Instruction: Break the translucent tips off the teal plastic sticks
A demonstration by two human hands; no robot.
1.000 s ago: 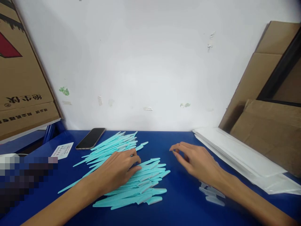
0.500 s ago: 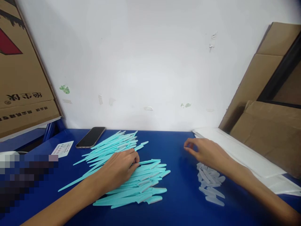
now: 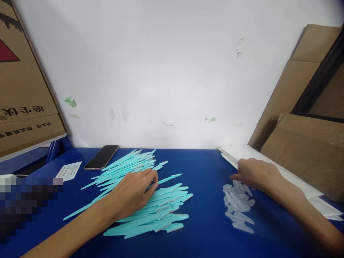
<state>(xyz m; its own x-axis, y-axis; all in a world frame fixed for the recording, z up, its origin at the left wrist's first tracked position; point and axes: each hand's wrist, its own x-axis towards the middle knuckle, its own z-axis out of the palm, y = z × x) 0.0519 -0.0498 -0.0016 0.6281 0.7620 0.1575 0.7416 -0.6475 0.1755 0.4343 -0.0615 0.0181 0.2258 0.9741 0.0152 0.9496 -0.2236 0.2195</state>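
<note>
A heap of long turquoise plastic pieces [image 3: 150,204] lies on the blue table [image 3: 204,172]. My left hand [image 3: 133,193] rests on the heap, its thumb and forefinger pinching one turquoise piece [image 3: 168,178] that sticks out to the right. At the right, my right hand [image 3: 254,172] reaches down with curled fingers over the far edge of a small pile of clear plastic caps [image 3: 238,206]. Whether it holds one is hidden.
A dark phone [image 3: 101,157] and a white card [image 3: 69,171] lie at the back left. White flat sheets [image 3: 268,165] and brown cardboard [image 3: 306,150] line the right side. A cardboard box [image 3: 24,89] leans at the left. A white wall closes the back.
My right hand moved right from the table's middle to the clear caps. My left hand has drawn one turquoise piece out of the heap.
</note>
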